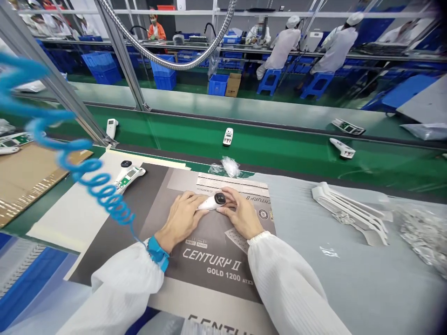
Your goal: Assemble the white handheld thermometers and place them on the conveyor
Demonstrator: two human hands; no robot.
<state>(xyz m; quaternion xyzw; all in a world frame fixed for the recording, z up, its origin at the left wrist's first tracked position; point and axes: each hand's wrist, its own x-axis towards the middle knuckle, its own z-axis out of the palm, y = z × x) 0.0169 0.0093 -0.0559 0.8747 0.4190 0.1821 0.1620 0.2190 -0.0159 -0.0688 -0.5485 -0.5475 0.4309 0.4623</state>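
Note:
Low over a printed cardboard sheet [216, 232], a white handheld infrared thermometer [208, 203] with a black two-lens front lies between my hands. My left hand [183, 215] is closed around its handle end, palm down. My right hand [240, 210] pinches the head end beside the black front, thumb below and fingers above. A blue wrist strap [158, 253] circles my left wrist, and a coiled blue cord [104, 186] hangs near it. To the left lies an opened thermometer half [131, 178] showing a green circuit board, with a loose black front piece [126, 164] by it.
Behind the sheet runs a green conveyor belt [181, 132] carrying several thermometer bodies. Crumpled clear plastic [230, 166] sits at its near edge. On the right are stacked white shell parts [351, 211] and a bag of small parts [424, 235]. A metal hose [174, 64] hangs overhead.

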